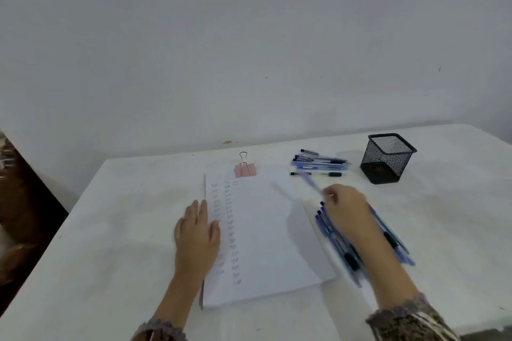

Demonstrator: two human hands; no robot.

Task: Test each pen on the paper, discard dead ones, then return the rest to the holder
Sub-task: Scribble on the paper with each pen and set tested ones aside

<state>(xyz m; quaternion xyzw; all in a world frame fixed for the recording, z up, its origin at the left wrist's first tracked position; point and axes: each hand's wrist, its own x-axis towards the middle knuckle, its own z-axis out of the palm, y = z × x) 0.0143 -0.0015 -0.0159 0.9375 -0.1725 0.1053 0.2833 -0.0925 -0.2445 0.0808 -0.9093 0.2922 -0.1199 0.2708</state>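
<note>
White desk. White clipped paper sheet mid-desk, scribbled. Black mesh holder far right. Left hand flat, spread on paper edge. Right hand pinching blurred blue pen near far pen pile. Mid-testing, likely; next: sort this pen.

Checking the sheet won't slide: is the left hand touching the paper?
Touching. Head view: the left hand lies flat, its thumb side overlapping the paper edge.

the bare left hand lies flat, palm down, fingers straight, in the lower middle of the frame. the bare right hand, right of centre, pinches a thin blue pen with curled fingers. both forearms rise from the bottom edge in patterned knitted sleeves.
</note>
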